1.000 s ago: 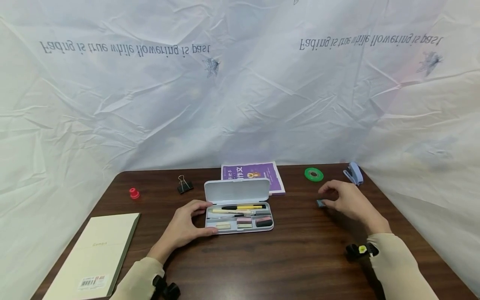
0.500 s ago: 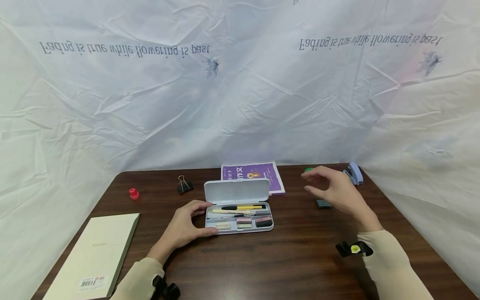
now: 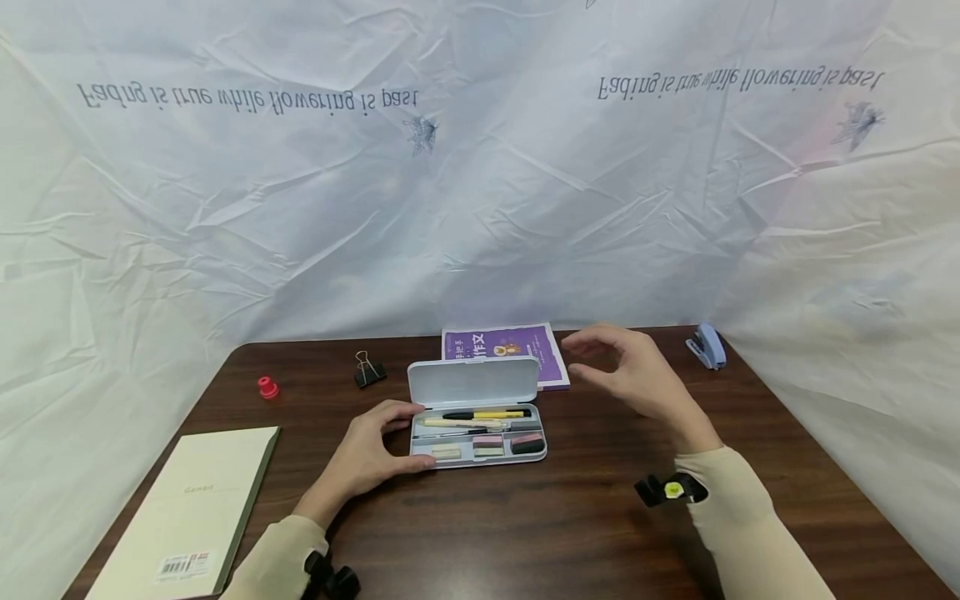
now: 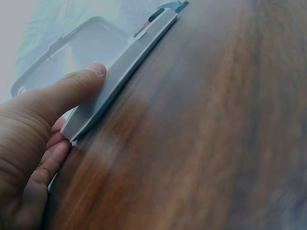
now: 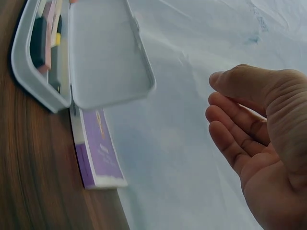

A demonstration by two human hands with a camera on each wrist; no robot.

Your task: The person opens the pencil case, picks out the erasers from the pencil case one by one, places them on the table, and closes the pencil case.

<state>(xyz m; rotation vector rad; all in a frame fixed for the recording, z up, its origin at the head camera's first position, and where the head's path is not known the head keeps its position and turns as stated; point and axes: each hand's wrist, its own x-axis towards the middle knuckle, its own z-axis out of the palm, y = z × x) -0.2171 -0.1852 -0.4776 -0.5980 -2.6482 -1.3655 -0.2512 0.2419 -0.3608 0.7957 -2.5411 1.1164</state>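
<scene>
The open pencil case (image 3: pixel 474 385) lay on the worktop (image 3: pixel 585 517), just below the frame's centre, between both hands. At its left end, the left hand (image 3: pixel 362 452) gripped it between thumb and fingers. The right hand (image 3: pixel 647 377) held nothing, loosely curved and apart from the case, right of the purple book (image 3: pixel 553 358).

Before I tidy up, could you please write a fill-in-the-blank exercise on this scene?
The lid of the pencil case is not shut but ____.
The hand gripping it is the person's ____ one.
The book behind it has a mainly ____ cover.
In the head view, the binder clip lies to the ____ of the red object.

Missing words: open; left; purple; right.
</scene>
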